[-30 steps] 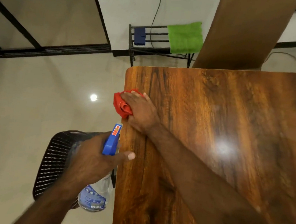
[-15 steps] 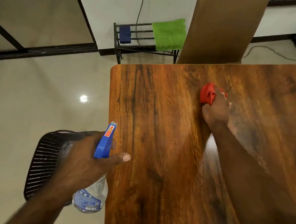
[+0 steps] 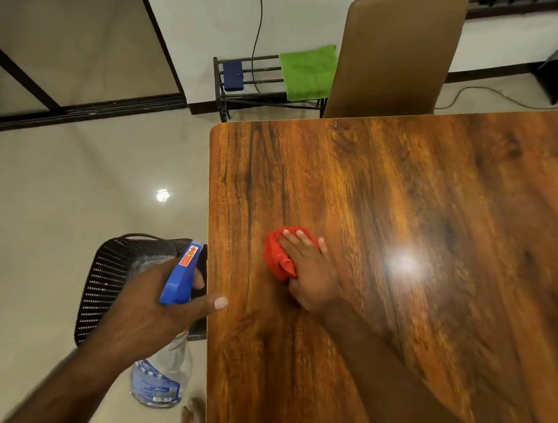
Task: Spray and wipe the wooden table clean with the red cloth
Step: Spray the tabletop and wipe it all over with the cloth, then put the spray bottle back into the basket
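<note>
Red cloth (image 3: 278,254): bunched, lying on the wooden table (image 3: 403,259) near its left edge, roughly midway along the visible length. Right hand (image 3: 309,269) is pressing down on it, fingers spread flat over the top and the thumb side pinning a fold, so it is grasping the cloth against the wood.

Left hand (image 3: 157,305) is wrapping around the neck of the spray bottle (image 3: 167,347), closed on it, thumb sticking out over the table edge. Bottle is hanging off the table, over the floor, blue trigger head pointing up and away.

Judgement on the step: wiping is in hand, not spraying. To do it well, the palm should be keeping even pressure and the cloth should be opened flatter; a tight wad is covering little surface. Strokes should be running with the grain and overlapping, reaching the left edge and the near corner. The bottle is best kept clear of the wiped area.

Hard to make out: no spray film or wet streak is showing; the bright glare spot to the right of the hand is masking the finish there. Table's right side and near end are cut off by the frame. Liquid level in the bottle is unclear. A black perforated basket (image 3: 108,279) is sitting partly hidden behind the left hand. Right forearm is motion-blurred.
</note>
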Tool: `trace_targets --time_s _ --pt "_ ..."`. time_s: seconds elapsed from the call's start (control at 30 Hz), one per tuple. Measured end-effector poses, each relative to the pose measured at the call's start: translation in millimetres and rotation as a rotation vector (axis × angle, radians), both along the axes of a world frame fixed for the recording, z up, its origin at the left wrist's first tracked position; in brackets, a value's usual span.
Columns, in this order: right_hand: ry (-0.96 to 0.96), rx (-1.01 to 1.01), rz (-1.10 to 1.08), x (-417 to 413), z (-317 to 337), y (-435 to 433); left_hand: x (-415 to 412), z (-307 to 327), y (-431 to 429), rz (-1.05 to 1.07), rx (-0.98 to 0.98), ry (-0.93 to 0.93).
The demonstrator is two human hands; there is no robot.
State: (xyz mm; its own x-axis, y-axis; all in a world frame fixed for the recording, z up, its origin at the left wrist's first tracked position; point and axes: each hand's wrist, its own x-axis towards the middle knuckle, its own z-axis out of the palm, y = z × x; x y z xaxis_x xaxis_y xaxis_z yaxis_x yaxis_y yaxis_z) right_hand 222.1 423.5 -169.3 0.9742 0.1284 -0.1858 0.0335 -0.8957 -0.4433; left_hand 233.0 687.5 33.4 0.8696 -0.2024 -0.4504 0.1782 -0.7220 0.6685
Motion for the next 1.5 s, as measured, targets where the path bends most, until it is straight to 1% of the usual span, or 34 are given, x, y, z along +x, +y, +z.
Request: trace_targets --time_s 0.13,0.17,0.23,0.33,0.4,0.53,0.63,0.73,0.8,0.9,0.93,0.97,1.13,1.2,1.37,1.43,1.5 --pt "0.036 0.046 -0.491 -58.5 9.4 -75.4 -15.8 3.0 16.0 0.003 -0.017 0.015" --pt "0.052 0.033 -0.557 -74.7 8.9 -89.5 -20.1 3.2 19.9 0.005 -0.017 0.015" --pt "0.080 0.000 -0.598 -100.6 8.5 -98.4 -28.9 4.5 27.3 -0.010 -0.028 0.008" --pt "0.148 -0.023 -0.675 -120.9 7.8 -68.8 -44.6 10.8 36.2 -0.057 -0.087 0.007" --pt "0.163 -0.037 -0.684 -126.1 9.0 -30.5 -54.5 13.1 46.0 -0.070 -0.121 0.003" --pt "0.133 -0.014 -0.565 -140.3 16.5 62.5 -69.7 9.6 76.3 -0.076 -0.131 0.011" --pt "0.184 0.057 -0.547 -141.3 28.7 136.7 -78.3 8.0 99.4 -0.061 -0.149 0.007" --pt "0.218 0.132 -0.440 -146.3 35.0 198.5 -84.7 8.5 122.5 -0.047 -0.173 -0.006" --pt "0.233 0.249 -0.411 -149.6 44.7 234.4 -87.7 8.1 139.1 -0.039 -0.185 -0.005" --pt "0.445 0.669 -0.545 -151.3 70.3 267.9 -90.2 5.3 161.9 -0.026 -0.205 -0.003" --pt "0.504 0.778 -0.619 -152.2 77.4 275.8 -90.3 4.6 168.6 -0.016 -0.216 -0.009" --pt "0.515 0.821 -0.684 -153.8 77.9 280.6 -89.8 3.6 175.2 -0.001 -0.230 -0.014" --pt "0.409 1.033 -0.954 -166.2 80.5 287.5 -87.6 0.3 206.0 0.124 -0.361 -0.008" --pt "0.374 1.125 -1.030 -166.3 83.6 290.4 -85.9 -3.6 218.3 0.162 -0.382 -0.032" --pt "0.338 1.291 -1.103 -155.6 91.2 309.7 -76.2 -8.4 239.9 0.211 -0.415 -0.157" --pt "0.389 1.323 -1.097 -149.8 94.8 319.7 -69.3 -13.0 247.5 0.247 -0.429 -0.192" --pt "0.443 1.306 -1.064 -143.2 95.6 327.7 -61.8 -20.8 253.8 0.280 -0.447 -0.228"
